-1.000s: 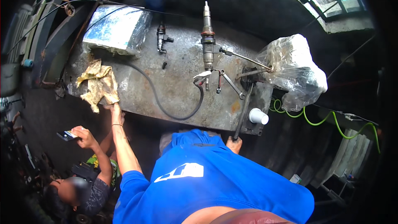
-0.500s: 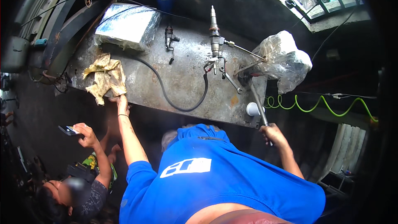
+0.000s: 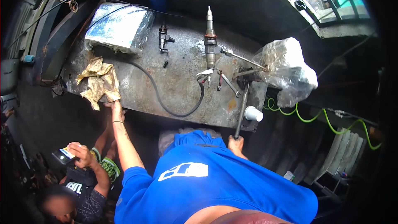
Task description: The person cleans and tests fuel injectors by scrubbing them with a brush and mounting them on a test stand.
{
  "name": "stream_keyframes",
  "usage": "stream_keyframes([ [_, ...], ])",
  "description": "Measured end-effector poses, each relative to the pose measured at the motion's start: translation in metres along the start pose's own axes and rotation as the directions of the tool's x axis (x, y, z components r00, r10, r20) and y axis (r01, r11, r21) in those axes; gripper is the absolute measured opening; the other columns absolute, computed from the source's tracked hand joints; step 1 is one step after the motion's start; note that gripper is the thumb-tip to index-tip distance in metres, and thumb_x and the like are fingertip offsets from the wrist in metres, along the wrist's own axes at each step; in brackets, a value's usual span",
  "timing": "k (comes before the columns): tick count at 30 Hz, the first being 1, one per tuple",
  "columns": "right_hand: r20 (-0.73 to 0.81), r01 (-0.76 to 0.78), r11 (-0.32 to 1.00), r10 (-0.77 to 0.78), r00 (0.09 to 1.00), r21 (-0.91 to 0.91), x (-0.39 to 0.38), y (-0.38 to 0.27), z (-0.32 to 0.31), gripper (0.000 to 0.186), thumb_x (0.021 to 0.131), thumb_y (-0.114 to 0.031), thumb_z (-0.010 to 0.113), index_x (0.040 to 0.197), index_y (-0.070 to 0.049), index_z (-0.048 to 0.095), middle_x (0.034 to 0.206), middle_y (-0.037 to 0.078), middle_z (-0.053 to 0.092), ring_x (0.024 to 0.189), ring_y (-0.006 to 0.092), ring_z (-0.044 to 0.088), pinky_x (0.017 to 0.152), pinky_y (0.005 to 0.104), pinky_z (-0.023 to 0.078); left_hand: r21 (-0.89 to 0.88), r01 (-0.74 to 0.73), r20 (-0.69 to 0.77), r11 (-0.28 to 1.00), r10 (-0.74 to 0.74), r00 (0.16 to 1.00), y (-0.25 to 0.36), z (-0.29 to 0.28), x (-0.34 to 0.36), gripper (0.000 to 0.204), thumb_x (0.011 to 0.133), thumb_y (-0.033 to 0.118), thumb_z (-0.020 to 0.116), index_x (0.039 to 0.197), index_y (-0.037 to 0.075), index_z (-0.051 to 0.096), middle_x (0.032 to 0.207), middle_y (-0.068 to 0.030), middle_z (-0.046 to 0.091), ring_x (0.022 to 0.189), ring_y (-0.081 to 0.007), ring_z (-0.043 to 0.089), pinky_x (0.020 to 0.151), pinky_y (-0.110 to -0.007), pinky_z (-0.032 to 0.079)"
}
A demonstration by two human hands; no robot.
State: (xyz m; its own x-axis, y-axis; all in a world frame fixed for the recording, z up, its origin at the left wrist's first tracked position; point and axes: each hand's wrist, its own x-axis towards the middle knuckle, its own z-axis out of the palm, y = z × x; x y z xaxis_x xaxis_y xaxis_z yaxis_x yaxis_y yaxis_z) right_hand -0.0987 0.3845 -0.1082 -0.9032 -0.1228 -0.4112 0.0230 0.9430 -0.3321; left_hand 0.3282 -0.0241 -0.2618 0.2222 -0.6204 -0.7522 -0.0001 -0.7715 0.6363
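1. Metal lever (image 3: 243, 112): located at the right end of the bench (image 3: 182, 75), projecting past the near edge. I judge it heavy, rigid and possibly slick with oil; its free end offers the soundest hold.
2. Right hand (image 3: 235, 144): fingers wrapped closed around that free end.
3. White cup (image 3: 253, 114): just beside the lever; looks light and easily crushed.
4. Thin metal pipe (image 3: 244, 61): runs between the plastic-wrapped unit (image 3: 286, 75) and the injector (image 3: 210, 52). A spanner (image 3: 229, 84) lies near the injector's lower end.
5. Left hand (image 3: 116, 108): at the near edge, by the stained cloth's (image 3: 96, 85) lower corner. Fingers partly hidden; I cannot tell its opening or hold.
6. Co-worker's hand (image 3: 81, 153): well apart, holding a phone (image 3: 63, 156).
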Motion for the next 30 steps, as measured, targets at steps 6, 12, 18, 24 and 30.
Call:
stream_keyframes([
  [6,0.025,0.153,0.984,-0.156,0.987,0.093,0.034,0.045,0.051,0.028,0.081,-0.020,0.068,0.075,0.007,0.063,0.066,0.024,0.064,0.064,0.0351,0.066,0.064,0.0491,0.048,-0.051,-0.031,0.078,0.998,0.035,0.996,0.008,0.011,0.007,0.074,0.097,0.053,0.050,0.154,0.014,0.023,0.157,-0.0125,0.033,0.133,-0.0372,0.046,0.093,-0.064,0.046],
  [12,0.135,0.224,0.970,-0.236,0.962,0.099,0.045,0.049,0.014,0.026,0.081,-0.018,0.070,0.073,0.005,0.060,0.062,0.016,0.061,0.057,0.0253,0.057,0.059,0.0454,0.045,-0.078,0.008,0.134,0.997,0.002,0.991,0.013,0.019,-0.012,0.086,0.091,0.067,0.057,0.155,0.019,0.024,0.157,-0.0103,0.036,0.140,-0.0342,0.039,0.100,-0.067,0.039],
  [18,0.421,-0.133,0.979,0.057,0.905,0.155,0.028,-0.006,-0.079,0.021,0.083,-0.016,0.068,0.071,-0.002,0.059,0.053,0.004,0.049,0.038,0.0166,0.048,0.036,0.0362,0.039,0.157,-0.149,0.038,0.976,0.144,0.989,0.035,0.035,-0.036,0.095,0.094,0.063,0.047,0.160,0.009,0.005,0.144,-0.0170,0.048,0.114,-0.0291,0.055,0.082,-0.048,0.050],
  [24,0.597,-0.132,0.983,0.182,0.781,-0.126,0.049,-0.076,-0.166,0.027,0.087,-0.030,0.064,0.081,-0.005,0.058,0.057,0.003,0.048,0.042,0.0147,0.048,0.039,0.0329,0.045,0.318,-0.263,-0.186,0.911,0.332,0.925,0.031,0.006,-0.059,0.105,0.094,0.045,0.054,0.148,-0.014,-0.014,0.150,-0.0395,0.031,0.142,-0.0438,0.034,0.116,-0.040,0.032],
  [30,0.564,-0.097,0.995,0.094,0.820,-0.024,0.026,-0.037,-0.125,0.028,0.088,-0.028,0.067,0.089,-0.003,0.056,0.061,0.004,0.051,0.047,0.0163,0.053,0.042,0.0338,0.047,0.613,-0.670,-0.358,0.418,0.903,0.236,0.110,0.005,-0.121,0.054,0.087,0.018,0.066,0.132,-0.007,0.050,0.123,-0.0278,0.056,0.118,-0.0410,0.053,0.105,-0.047,0.041],
])
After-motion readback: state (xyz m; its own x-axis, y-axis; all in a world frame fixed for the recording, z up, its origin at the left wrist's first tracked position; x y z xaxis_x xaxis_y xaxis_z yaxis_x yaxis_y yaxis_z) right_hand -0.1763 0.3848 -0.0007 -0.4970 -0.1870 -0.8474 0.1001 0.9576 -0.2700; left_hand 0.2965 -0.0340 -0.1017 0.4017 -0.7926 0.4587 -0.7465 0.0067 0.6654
